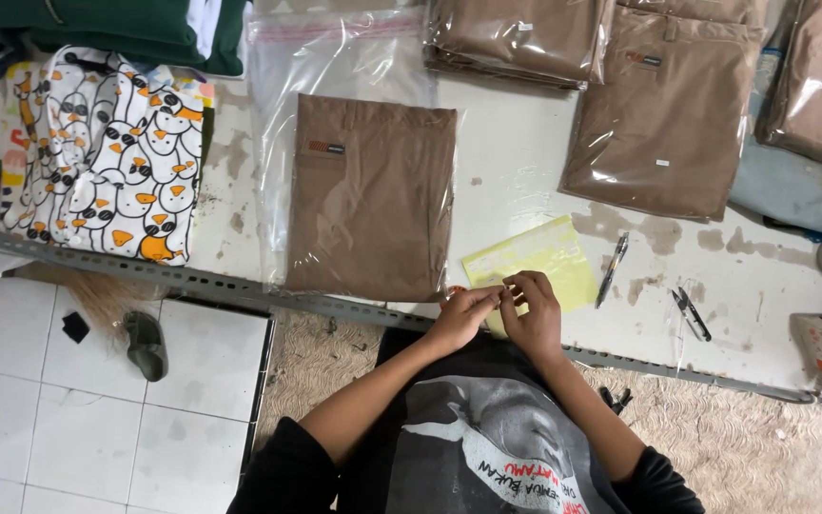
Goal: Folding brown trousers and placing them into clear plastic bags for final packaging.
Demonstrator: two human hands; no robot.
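Both hands meet at the near edge of the table (525, 143), fingertips pressed together; the left hand (463, 314) and the right hand (533, 314) pinch something small between them at the lower corner of a yellow sheet (535, 262), though what it is cannot be made out; the sheet lies flat just beyond the knuckles, partly covered by the right hand; directly left of the left hand, almost touching it, sits a folded brown garment (373, 195) inside a clear plastic bag (335, 57) whose open end stretches away from the hands; to the right of the right hand, a little apart, a pen (612, 268) lies slanted on the table, and farther right a small pair of snips (691, 314); beyond the hands, well apart, more bagged brown garments (663, 119) are laid out; far to the left lies a cloth printed with penguins (107, 157).
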